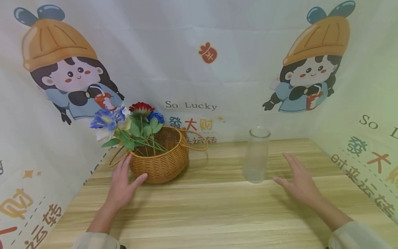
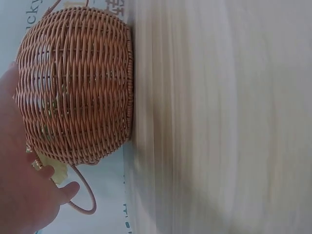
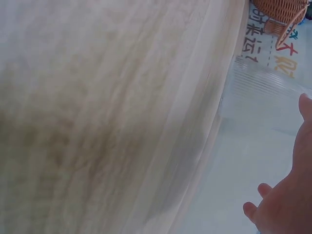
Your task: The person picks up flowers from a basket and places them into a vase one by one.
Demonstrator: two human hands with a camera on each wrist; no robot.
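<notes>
A brown wicker basket (image 1: 160,167) with two loop handles stands on the left half of the table. Several flowers with green stems lean in it: a blue-violet one (image 1: 105,118), a red one (image 1: 141,108) and a darker blue one (image 1: 156,118) among them. My left hand (image 1: 122,188) is at the basket's near left side, fingers spread; whether it touches the wicker I cannot tell. A clear glass vase (image 1: 256,155) stands upright to the right. Just right of it my right hand (image 1: 300,183) hovers with fingers extended, apart from the glass and holding nothing.
The wood-grain table (image 1: 211,214) reaches back to a white printed cloth (image 1: 239,69) with cartoon figures and lettering. That cloth also hangs along the left and right sides. One basket handle (image 1: 199,145) sticks out to the right, toward the vase.
</notes>
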